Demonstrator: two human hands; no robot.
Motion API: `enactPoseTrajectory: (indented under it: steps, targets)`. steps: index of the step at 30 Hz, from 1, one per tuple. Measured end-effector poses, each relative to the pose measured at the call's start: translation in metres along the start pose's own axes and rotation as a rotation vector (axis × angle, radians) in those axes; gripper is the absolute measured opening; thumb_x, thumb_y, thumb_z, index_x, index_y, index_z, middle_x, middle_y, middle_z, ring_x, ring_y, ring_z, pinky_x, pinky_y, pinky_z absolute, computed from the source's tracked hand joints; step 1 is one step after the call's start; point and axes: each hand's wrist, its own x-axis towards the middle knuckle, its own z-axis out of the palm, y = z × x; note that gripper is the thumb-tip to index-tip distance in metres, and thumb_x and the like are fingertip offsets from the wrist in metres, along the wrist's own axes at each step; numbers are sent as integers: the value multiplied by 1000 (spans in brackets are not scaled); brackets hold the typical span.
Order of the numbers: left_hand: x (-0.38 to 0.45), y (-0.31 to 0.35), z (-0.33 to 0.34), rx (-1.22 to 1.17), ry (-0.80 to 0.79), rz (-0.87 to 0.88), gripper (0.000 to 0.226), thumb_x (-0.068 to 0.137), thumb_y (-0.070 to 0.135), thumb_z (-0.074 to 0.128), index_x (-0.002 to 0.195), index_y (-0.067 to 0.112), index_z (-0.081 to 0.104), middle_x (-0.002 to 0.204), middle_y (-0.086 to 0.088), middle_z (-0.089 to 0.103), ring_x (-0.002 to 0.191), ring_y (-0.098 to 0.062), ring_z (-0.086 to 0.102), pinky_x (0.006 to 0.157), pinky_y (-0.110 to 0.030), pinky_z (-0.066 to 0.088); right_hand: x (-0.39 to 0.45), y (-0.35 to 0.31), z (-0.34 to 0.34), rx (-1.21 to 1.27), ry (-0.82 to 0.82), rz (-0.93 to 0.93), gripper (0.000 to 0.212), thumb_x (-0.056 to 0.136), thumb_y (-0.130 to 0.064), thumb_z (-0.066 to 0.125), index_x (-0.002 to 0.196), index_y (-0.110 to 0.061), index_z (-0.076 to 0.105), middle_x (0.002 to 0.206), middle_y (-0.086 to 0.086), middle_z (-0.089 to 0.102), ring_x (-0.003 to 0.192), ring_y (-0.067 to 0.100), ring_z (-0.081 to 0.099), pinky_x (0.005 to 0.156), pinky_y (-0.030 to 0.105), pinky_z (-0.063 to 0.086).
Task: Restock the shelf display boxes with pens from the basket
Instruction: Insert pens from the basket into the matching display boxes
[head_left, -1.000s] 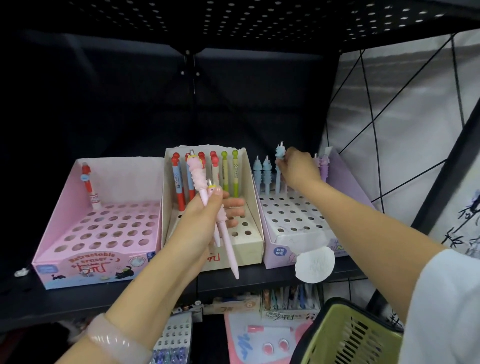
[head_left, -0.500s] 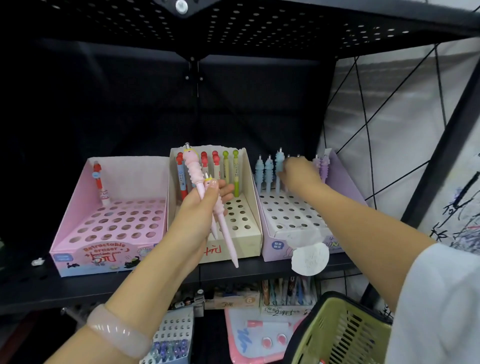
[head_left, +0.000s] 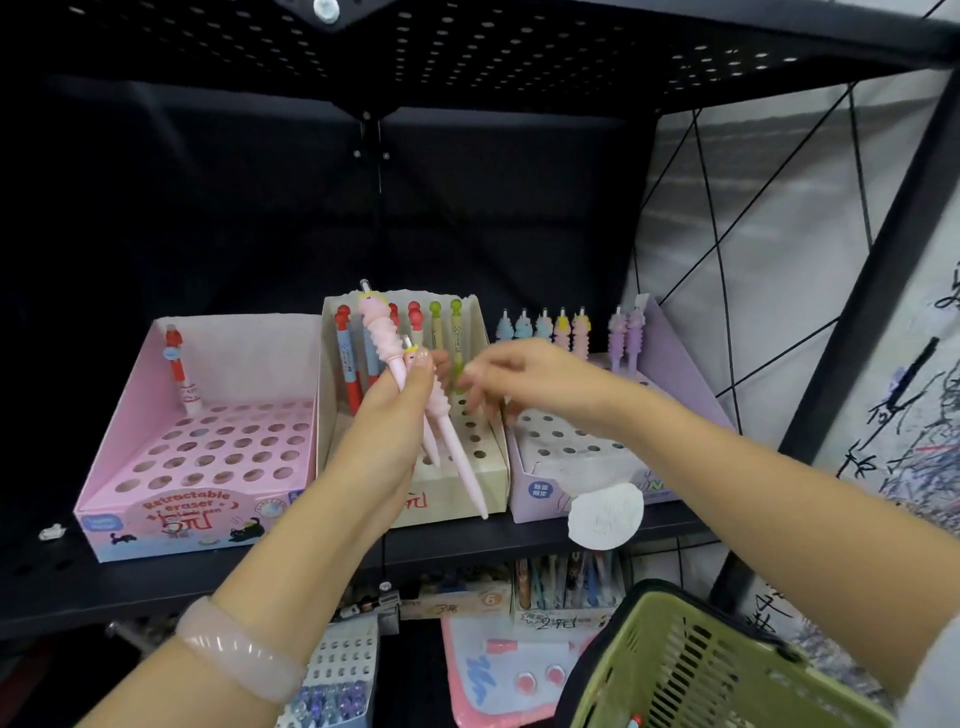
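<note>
My left hand (head_left: 400, 400) grips two pink pens (head_left: 460, 452) upright in front of the cream display box (head_left: 491, 470). My right hand (head_left: 511, 376) is blurred just to the right of them, fingers loosely extended towards the pens and holding nothing. The lilac display box (head_left: 680, 364) at the right holds a back row of blue, yellow, pink and purple pens (head_left: 563, 327). At the left, the pink display box (head_left: 130, 395) holds one red pen (head_left: 179, 364). The green basket (head_left: 675, 660) sits at the bottom right under my right forearm.
Red and green pens (head_left: 415, 322) stand at the back of the cream box. A perforated black shelf (head_left: 467, 47) hangs low overhead. A round white tag (head_left: 605, 517) hangs off the lilac box's front. More stationery fills the lower shelf (head_left: 493, 670).
My right hand has left the back row of the lilac box and swung left to the pens in my left hand. The left hand has risen slightly.
</note>
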Motion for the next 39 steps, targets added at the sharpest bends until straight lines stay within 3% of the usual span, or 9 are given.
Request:
enactPoseTrajectory:
  steps: [4, 7, 10, 13, 17, 19, 25, 32, 39]
  targets:
    - [-6, 4, 19, -130, -91, 10, 24, 100, 31, 36, 104, 21, 58, 82, 1, 74, 77, -9, 71, 58, -22, 55, -15, -5, 16, 173, -96, -68, 6, 91, -20, 59, 86, -19, 63, 72, -14, 67, 71, 1, 63, 68, 16, 50]
    - [-8, 6, 26, -112, -128, 13, 23, 99, 32, 35, 101, 25, 58, 80, 5, 74, 76, -10, 71, 57, -24, 55, -17, -1, 10, 169, -20, -55, 5, 92, -14, 56, 90, -11, 60, 68, -10, 65, 60, 0, 58, 56, 13, 46]
    - [-8, 3, 27, 8, -103, -5, 20, 99, 29, 38, 96, 24, 58, 83, 3, 72, 67, -7, 68, 67, -32, 59, -13, 12, -18, 135, 287, -16, 14, 92, -12, 56, 106, -9, 57, 79, 2, 67, 64, 8, 61, 56, 16, 49]
    - [-7, -4, 27, 80, -76, -36, 15, 99, 22, 40, 97, 16, 53, 69, -3, 60, 38, -8, 49, 38, -21, 44, -9, 32, -58, 116, 674, 58, 18, 92, -14, 55, 109, -9, 50, 80, -1, 63, 55, -2, 61, 50, 10, 47]
    - [-1, -10, 27, 129, -83, -36, 13, 97, 19, 45, 87, 14, 48, 58, -1, 44, 34, -5, 29, 32, -16, 23, -2, 66, -91, -24, 900, 196, 14, 94, -18, 52, 106, -13, 48, 90, 5, 62, 77, 17, 64, 67, 27, 50]
    - [2, -12, 27, 126, -84, -50, 15, 97, 23, 45, 87, 14, 49, 57, 1, 43, 35, -4, 28, 32, -16, 22, 1, 78, -96, -168, 905, 252, 21, 95, -20, 50, 111, -7, 49, 98, 11, 63, 89, 26, 62, 72, 31, 46]
    - [7, -18, 23, -1, -58, -103, 24, 98, 33, 41, 92, 15, 55, 49, 8, 47, 36, -5, 30, 32, -17, 22, 14, 82, -91, -470, 814, 280, 28, 97, -21, 47, 113, 1, 48, 98, 22, 63, 90, 35, 62, 74, 37, 50]
    - [7, -20, 19, -6, -89, -111, 19, 99, 24, 39, 97, 15, 56, 49, 8, 47, 36, -5, 30, 33, -17, 22, 29, 89, -88, -674, 655, 373, 28, 98, -19, 42, 113, 3, 51, 103, 23, 62, 96, 35, 59, 67, 29, 37]
    - [7, -21, 20, -2, -98, -106, 20, 99, 19, 38, 98, 14, 57, 53, 5, 50, 39, -6, 31, 34, -16, 23, 40, 92, -80, -967, 550, 567, 26, 98, -11, 42, 120, 1, 50, 120, 18, 58, 109, 32, 57, 70, 31, 38]
